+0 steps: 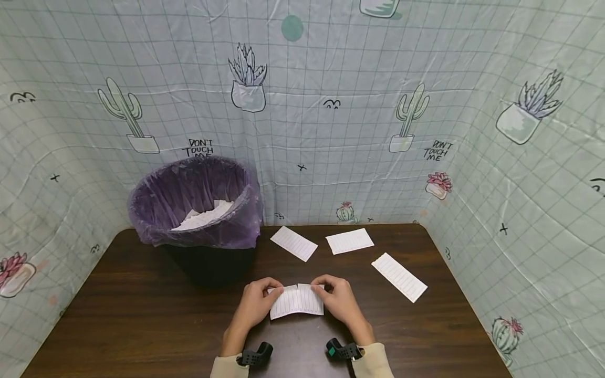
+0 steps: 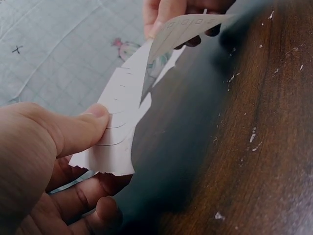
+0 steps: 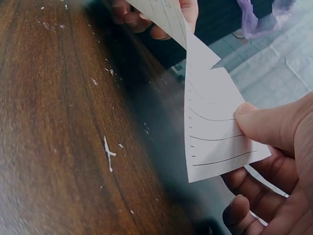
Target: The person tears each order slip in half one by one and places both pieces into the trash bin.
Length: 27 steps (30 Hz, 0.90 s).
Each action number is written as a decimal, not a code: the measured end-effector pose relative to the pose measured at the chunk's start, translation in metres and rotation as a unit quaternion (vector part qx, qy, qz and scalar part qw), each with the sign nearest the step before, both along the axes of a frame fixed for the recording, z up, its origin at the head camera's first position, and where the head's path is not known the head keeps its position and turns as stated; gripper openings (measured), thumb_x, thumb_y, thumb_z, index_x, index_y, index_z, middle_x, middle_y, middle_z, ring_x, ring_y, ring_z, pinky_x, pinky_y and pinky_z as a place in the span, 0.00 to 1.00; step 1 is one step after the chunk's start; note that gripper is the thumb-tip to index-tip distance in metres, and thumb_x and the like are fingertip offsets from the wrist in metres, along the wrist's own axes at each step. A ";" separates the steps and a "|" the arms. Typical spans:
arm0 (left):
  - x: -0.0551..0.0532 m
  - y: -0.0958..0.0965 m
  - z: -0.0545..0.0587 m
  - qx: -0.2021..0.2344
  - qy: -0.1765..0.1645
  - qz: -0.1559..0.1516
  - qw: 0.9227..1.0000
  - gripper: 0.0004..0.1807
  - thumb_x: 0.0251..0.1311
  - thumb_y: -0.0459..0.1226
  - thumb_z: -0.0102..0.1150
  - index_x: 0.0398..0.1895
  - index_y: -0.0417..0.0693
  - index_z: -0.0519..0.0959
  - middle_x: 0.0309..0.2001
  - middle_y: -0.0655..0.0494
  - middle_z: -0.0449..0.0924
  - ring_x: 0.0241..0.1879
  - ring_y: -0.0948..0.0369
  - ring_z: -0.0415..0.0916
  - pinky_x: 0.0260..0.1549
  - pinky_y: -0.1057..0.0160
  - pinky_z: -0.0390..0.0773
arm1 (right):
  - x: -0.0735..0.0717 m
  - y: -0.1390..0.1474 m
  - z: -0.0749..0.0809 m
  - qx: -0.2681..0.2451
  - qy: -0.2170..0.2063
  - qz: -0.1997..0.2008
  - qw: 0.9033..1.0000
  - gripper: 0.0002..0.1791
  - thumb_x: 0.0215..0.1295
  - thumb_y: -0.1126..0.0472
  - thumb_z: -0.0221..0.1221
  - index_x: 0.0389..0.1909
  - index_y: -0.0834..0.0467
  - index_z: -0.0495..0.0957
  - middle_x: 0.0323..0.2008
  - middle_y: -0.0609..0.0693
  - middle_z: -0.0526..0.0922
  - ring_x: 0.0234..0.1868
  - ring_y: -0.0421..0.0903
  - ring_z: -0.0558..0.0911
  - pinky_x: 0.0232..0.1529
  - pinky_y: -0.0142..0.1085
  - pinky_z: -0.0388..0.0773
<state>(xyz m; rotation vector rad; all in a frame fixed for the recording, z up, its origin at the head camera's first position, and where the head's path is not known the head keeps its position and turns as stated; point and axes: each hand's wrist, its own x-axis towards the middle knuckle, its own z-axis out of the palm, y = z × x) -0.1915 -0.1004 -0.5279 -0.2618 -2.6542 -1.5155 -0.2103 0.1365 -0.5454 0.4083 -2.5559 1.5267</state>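
Note:
A lined white slip of paper (image 1: 296, 302) spans both hands at the table's front middle. My left hand (image 1: 255, 303) pinches its left end between thumb and fingers, and my right hand (image 1: 341, 302) pinches the right end the same way. A short tear opens at the middle of the top edge. In the left wrist view, the paper (image 2: 115, 103) has a ragged end below the thumb and curls up toward the other hand. From the right wrist, the paper (image 3: 215, 132) shows thin black lines and a notch at its upper edge.
A black bin lined with a purple bag (image 1: 250, 210) stands at the back left, white paper (image 1: 208, 216) inside. Behind the hands lie three lined slips: a left one (image 1: 294, 244), a middle one (image 1: 350, 241) and a right one (image 1: 399, 277). Printed cloth (image 1: 302, 131) surrounds the brown table (image 1: 118, 315).

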 end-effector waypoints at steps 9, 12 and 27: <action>0.001 -0.003 -0.002 0.014 0.027 0.017 0.999 0.02 0.65 0.33 0.67 0.33 0.46 0.87 0.28 0.58 0.84 0.23 0.70 0.67 0.26 0.69 0.70 | 0.000 0.003 0.001 -0.009 0.003 -0.012 1.000 0.02 0.64 0.66 0.68 0.32 0.62 0.87 0.27 0.47 0.86 0.29 0.33 0.77 0.33 0.28 0.76; 0.001 -0.004 -0.002 0.012 0.022 0.017 1.000 0.02 0.65 0.33 0.67 0.34 0.46 0.87 0.29 0.58 0.84 0.23 0.70 0.67 0.26 0.69 0.70 | 0.000 0.004 0.001 -0.007 0.004 -0.012 1.000 0.03 0.64 0.66 0.68 0.33 0.63 0.87 0.27 0.47 0.86 0.28 0.33 0.77 0.33 0.28 0.76; -0.001 -0.004 -0.004 0.018 0.017 0.019 1.000 0.03 0.65 0.33 0.67 0.33 0.47 0.86 0.31 0.56 0.87 0.32 0.64 0.80 0.34 0.66 0.78 | 0.000 0.005 0.004 -0.016 -0.001 -0.017 1.000 0.04 0.65 0.65 0.68 0.32 0.62 0.86 0.26 0.46 0.85 0.29 0.33 0.78 0.33 0.28 0.77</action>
